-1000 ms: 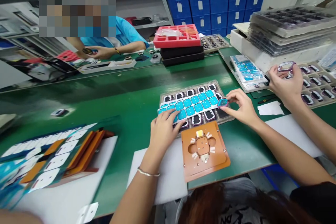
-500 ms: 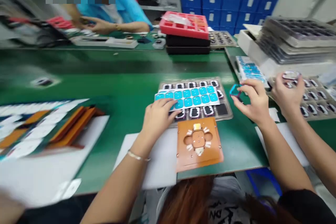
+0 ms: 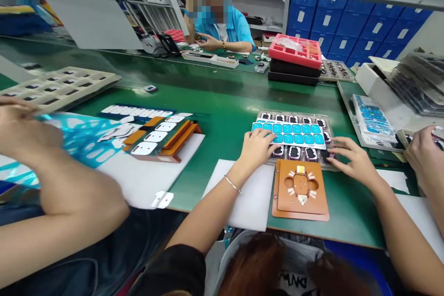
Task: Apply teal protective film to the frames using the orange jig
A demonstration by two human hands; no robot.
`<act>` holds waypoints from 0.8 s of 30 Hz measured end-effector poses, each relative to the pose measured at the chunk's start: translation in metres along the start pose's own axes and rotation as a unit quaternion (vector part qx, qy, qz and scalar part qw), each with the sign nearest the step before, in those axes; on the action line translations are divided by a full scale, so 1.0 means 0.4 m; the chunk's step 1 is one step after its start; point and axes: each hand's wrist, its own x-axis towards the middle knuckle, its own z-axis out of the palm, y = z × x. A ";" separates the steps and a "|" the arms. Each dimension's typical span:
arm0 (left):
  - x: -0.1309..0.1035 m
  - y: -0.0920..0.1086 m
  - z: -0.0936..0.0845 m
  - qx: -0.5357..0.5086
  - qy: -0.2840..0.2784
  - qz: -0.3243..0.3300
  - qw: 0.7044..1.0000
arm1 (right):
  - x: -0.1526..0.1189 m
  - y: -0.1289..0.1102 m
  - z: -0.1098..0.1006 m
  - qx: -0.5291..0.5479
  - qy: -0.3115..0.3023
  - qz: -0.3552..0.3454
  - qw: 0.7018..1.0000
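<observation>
My left hand (image 3: 257,147) has its fingers over the left end of a sheet of blue square stickers (image 3: 298,138) and its thumb at the lower edge, holding it. Under the sheet, a clear plastic tray (image 3: 329,122) carries rows of small purple-rimmed cases, such as one case (image 3: 294,152) with a white border. My right hand (image 3: 352,159) reaches to the tray's lower right pocket, thumb and fingers curved around a small dark case (image 3: 325,155) there, partly hidden by the fingertips. In front of the tray lies an orange fixture block (image 3: 301,201) with a rounded recess.
White foam (image 3: 239,194) lies left of the fixture. Farther left are orange stands (image 3: 176,148) and blue film (image 3: 86,134) near a neighbour's arm (image 3: 69,203). Another person's hand (image 3: 425,152) is at far right. Bagged blue stickers (image 3: 373,115) and red trays (image 3: 294,51) stand behind.
My right hand has brought the small blue-faced case from beside the tray to its lower right pocket. My left hand stays on the sticker sheet. The view has swung left.
</observation>
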 end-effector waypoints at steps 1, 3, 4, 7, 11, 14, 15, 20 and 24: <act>0.001 -0.003 -0.001 -0.006 0.003 -0.002 1.000 | 0.002 0.001 0.005 0.007 -0.014 0.001 1.000; 0.005 -0.009 -0.003 -0.025 0.009 -0.007 1.000 | 0.006 0.005 0.014 0.016 -0.045 0.002 0.999; 0.007 -0.012 -0.004 -0.038 0.010 -0.011 0.999 | 0.007 0.007 0.017 0.017 -0.056 0.003 0.998; 0.012 -0.019 -0.008 -0.069 0.004 -0.020 0.997 | 0.005 0.017 0.019 0.011 -0.075 0.013 0.997; 0.016 -0.022 -0.015 -0.079 0.026 -0.056 0.995 | -0.001 0.027 0.015 0.010 -0.060 0.053 0.997; 0.015 -0.026 -0.020 -0.057 0.057 -0.112 0.990 | 0.012 0.027 0.022 0.007 -0.021 0.091 0.996; 0.015 -0.029 -0.020 -0.050 0.058 -0.127 0.989 | 0.023 0.025 0.025 0.003 -0.014 0.103 0.995; 0.013 -0.040 -0.015 -0.037 0.022 -0.140 0.989 | 0.118 0.033 0.043 -0.031 -0.132 0.187 0.973; 0.017 -0.036 -0.018 -0.026 -0.003 -0.136 0.990 | 0.192 0.064 0.050 -0.017 -0.213 0.235 0.948</act>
